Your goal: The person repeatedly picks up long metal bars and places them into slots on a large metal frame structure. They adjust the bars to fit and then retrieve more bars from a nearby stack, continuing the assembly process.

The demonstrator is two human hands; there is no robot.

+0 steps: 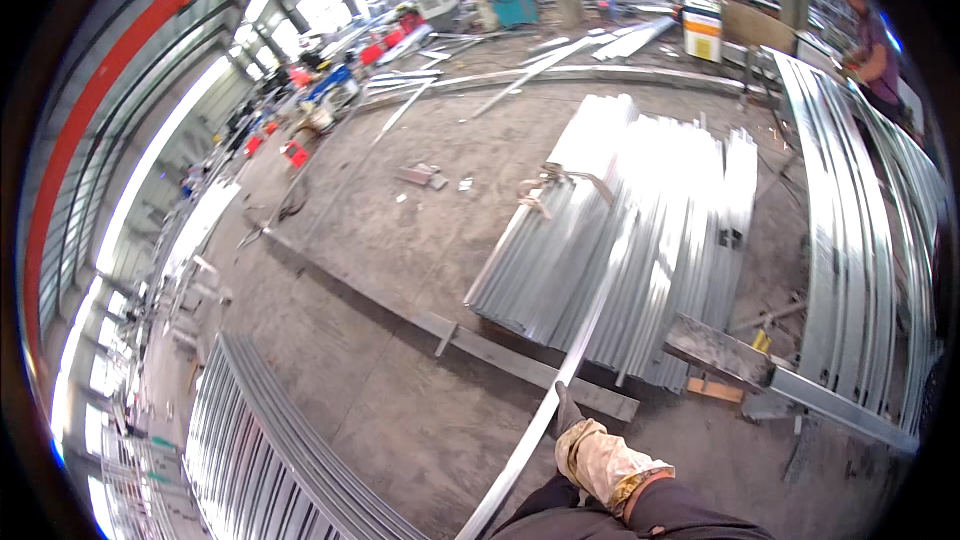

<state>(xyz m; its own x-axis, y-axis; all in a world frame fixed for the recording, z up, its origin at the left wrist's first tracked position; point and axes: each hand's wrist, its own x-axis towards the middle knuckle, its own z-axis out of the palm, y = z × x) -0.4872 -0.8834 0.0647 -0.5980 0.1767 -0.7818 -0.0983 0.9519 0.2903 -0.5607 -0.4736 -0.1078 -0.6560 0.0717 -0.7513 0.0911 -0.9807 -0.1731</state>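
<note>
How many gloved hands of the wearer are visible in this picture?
1: a gloved hand at the bottom centre, closed around a long metal strip. The other hand is out of view.

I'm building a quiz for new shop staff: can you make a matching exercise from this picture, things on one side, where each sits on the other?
Things:
1. long shiny metal strip
2. flat stack of silvery metal profiles
3. red and white overhead beam
4. white and orange box-shaped machine

Places:
A. far back, top of the picture
B. gripped by the worn glove on the right hand
C. curving up the left edge
D. on the concrete floor, centre

Pairs: 1-B, 2-D, 3-C, 4-A
</note>
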